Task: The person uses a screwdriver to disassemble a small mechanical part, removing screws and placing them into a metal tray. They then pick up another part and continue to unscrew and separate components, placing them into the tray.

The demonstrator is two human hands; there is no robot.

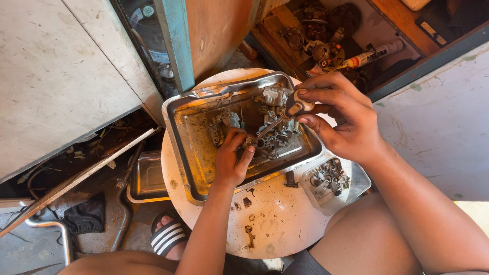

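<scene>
Clasping the screwdriver, right grip; left grip pinching carburetor beneath.

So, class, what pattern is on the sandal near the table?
Black with white stripes across the sandal, seen best in the head view, at bottom left.

Grimy carburetor under slanted screwdriver

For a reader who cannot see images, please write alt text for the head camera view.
Seen from above, a person's right hand holds a screwdriver against a grey metal engine part, which the left hand steadies inside a dirty steel tray. The tray sits on a stained round white table, beside a clear plastic box of small metal parts.
</scene>
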